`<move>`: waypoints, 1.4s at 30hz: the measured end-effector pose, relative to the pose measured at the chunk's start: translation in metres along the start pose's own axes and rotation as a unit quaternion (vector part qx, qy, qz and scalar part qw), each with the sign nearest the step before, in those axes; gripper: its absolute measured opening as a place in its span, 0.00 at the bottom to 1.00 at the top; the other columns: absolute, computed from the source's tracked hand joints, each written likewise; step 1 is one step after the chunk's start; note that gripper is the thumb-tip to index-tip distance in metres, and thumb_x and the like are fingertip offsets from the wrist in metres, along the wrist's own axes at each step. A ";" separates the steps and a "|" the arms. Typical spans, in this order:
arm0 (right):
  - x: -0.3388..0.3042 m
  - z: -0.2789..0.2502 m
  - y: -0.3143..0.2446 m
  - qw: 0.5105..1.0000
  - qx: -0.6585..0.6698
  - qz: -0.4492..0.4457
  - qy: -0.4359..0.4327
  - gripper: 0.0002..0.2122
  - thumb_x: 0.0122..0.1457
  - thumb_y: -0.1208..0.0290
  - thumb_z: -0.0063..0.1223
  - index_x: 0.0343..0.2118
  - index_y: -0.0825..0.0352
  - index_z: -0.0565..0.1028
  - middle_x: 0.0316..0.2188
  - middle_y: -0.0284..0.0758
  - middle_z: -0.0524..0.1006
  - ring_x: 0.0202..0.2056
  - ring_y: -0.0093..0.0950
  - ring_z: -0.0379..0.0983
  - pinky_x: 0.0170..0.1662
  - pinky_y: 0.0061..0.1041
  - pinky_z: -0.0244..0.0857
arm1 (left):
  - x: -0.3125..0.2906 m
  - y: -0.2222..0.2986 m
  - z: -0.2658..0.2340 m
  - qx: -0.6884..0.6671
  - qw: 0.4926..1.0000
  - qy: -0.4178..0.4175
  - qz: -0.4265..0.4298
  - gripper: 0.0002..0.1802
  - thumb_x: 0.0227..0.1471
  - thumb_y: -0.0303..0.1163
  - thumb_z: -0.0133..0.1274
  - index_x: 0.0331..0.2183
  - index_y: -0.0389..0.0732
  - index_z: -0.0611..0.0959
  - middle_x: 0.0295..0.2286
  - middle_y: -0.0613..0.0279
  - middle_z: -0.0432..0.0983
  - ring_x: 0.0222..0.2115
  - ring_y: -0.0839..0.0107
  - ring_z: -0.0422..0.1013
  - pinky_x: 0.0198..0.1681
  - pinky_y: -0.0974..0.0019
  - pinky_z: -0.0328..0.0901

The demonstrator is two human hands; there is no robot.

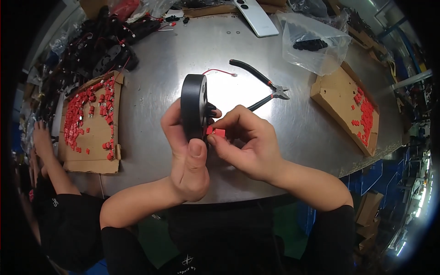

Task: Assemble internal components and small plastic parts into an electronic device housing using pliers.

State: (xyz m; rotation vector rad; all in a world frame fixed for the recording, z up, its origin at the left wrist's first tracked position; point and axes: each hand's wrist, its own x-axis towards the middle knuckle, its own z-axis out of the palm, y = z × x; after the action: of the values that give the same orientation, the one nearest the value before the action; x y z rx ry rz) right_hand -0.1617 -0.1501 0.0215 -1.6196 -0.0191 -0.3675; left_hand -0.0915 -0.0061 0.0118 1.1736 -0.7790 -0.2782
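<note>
Over the middle of the near edge of the metal surface (151, 110), the left hand (187, 167) is clamped on a black round housing (193, 107), thumb on its near side. The housing is held upright on edge, its visible long axis running from near edge to far edge, its flat face turned toward the right edge. Against that face, the right hand (254, 146) pinches a small red connector (220, 132) between thumb and index finger; the fingers partly hide which way it points. By the left edge lies a cardboard tray (94, 165) of red connectors; by the right edge, another tray (334, 98). Beyond the right hand, diagonal cutters (276, 90) lie spread, tips toward the right edge. A red wire (219, 70) leaves the housing's far end, its white plug (234, 74) pointing right. Toward the far edge sit a clear plastic bag (300, 31) and a white smartphone (256, 18).
</note>
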 end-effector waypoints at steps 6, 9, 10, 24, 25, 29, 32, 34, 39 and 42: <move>0.006 -0.003 -0.009 0.994 -0.085 -0.069 0.028 0.08 0.58 0.78 0.65 0.39 0.69 0.78 0.28 0.28 0.77 0.29 0.15 0.71 0.32 0.17 0.64 | 0.007 0.003 -0.006 -0.003 0.997 -0.054 0.060 0.40 0.67 0.48 0.45 0.66 0.35 0.47 0.52 0.48 0.63 0.49 0.66 0.64 0.58 0.58 0.58; 0.012 -0.011 -0.010 0.991 -0.120 -0.041 0.036 0.06 0.58 0.79 0.64 0.38 0.69 0.80 0.27 0.27 0.77 0.28 0.14 0.67 0.32 0.17 0.62 | 0.021 0.000 -0.009 0.068 0.995 -0.054 0.052 0.41 0.67 0.44 0.48 0.66 0.35 0.46 0.52 0.49 0.63 0.48 0.66 0.65 0.57 0.59 0.60; 0.013 -0.013 -0.010 0.994 -0.103 0.026 0.024 0.06 0.57 0.79 0.63 0.38 0.69 0.80 0.28 0.26 0.76 0.28 0.14 0.66 0.32 0.18 0.61 | 0.024 0.000 -0.010 0.035 0.997 -0.065 0.035 0.42 0.65 0.39 0.52 0.67 0.36 0.46 0.52 0.50 0.64 0.48 0.66 0.66 0.57 0.59 0.60; 0.017 -0.013 0.005 0.976 0.137 0.167 0.032 0.06 0.65 0.75 0.57 0.42 0.71 0.80 0.34 0.29 0.81 0.35 0.19 0.78 0.40 0.20 0.74 | 0.031 0.000 -0.017 0.133 0.982 -0.100 0.093 0.44 0.51 0.23 0.66 0.62 0.37 0.57 0.49 0.51 0.67 0.49 0.66 0.70 0.55 0.62 0.64; 0.018 -0.016 0.010 0.976 0.136 0.169 0.028 0.06 0.65 0.75 0.57 0.42 0.71 0.80 0.34 0.29 0.81 0.35 0.19 0.78 0.40 0.20 0.74 | 0.031 0.000 -0.019 0.130 0.982 -0.097 0.095 0.45 0.49 0.23 0.67 0.61 0.37 0.58 0.48 0.51 0.67 0.48 0.66 0.70 0.54 0.62 0.65; 0.023 -0.029 0.011 0.938 0.248 0.241 0.030 0.14 0.68 0.63 0.53 0.40 0.72 0.79 0.30 0.28 0.78 0.32 0.21 0.78 0.40 0.22 0.77 | 0.038 0.001 -0.025 0.175 0.981 -0.074 0.043 0.43 0.49 0.26 0.69 0.60 0.37 0.61 0.45 0.52 0.67 0.46 0.64 0.70 0.52 0.62 0.67; 0.036 -0.043 0.003 0.943 0.142 0.302 0.008 0.17 0.69 0.60 0.45 0.43 0.72 0.79 0.32 0.35 0.79 0.30 0.27 0.80 0.36 0.29 0.79 | 0.037 -0.004 -0.031 0.231 0.969 -0.088 -0.001 0.41 0.50 0.29 0.68 0.59 0.37 0.63 0.44 0.51 0.68 0.44 0.59 0.70 0.51 0.59 0.67; 0.043 -0.039 -0.017 0.966 0.146 0.178 0.118 0.19 0.70 0.59 0.46 0.49 0.72 0.76 0.37 0.37 0.80 0.34 0.21 0.75 0.43 0.23 0.73 | 0.034 0.003 -0.030 0.269 0.955 -0.123 -0.014 0.39 0.51 0.31 0.67 0.59 0.37 0.64 0.42 0.48 0.69 0.44 0.53 0.70 0.50 0.55 0.66; 0.034 -0.047 -0.020 0.943 -0.325 0.064 0.015 0.11 0.68 0.67 0.48 0.40 0.69 0.76 0.30 0.40 0.80 0.30 0.31 0.77 0.35 0.30 0.68 | 0.023 0.002 -0.019 0.328 0.917 -0.224 0.015 0.41 0.45 0.29 0.68 0.58 0.38 0.66 0.45 0.48 0.72 0.41 0.47 0.69 0.48 0.50 0.65; 0.029 -0.040 -0.013 0.915 -0.402 0.021 -0.017 0.11 0.68 0.67 0.48 0.33 0.70 0.74 0.25 0.46 0.76 0.28 0.47 0.74 0.33 0.39 0.66 | 0.022 0.005 -0.017 0.373 0.889 -0.266 0.028 0.44 0.48 0.30 0.69 0.60 0.37 0.61 0.47 0.46 0.71 0.49 0.49 0.71 0.54 0.54 0.66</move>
State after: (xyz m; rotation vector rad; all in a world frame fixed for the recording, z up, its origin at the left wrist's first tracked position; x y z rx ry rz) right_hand -0.1462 -0.1936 0.0431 -2.4396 0.1609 -0.3312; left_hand -0.0649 -0.0044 0.0226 1.8278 -1.4818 -0.2609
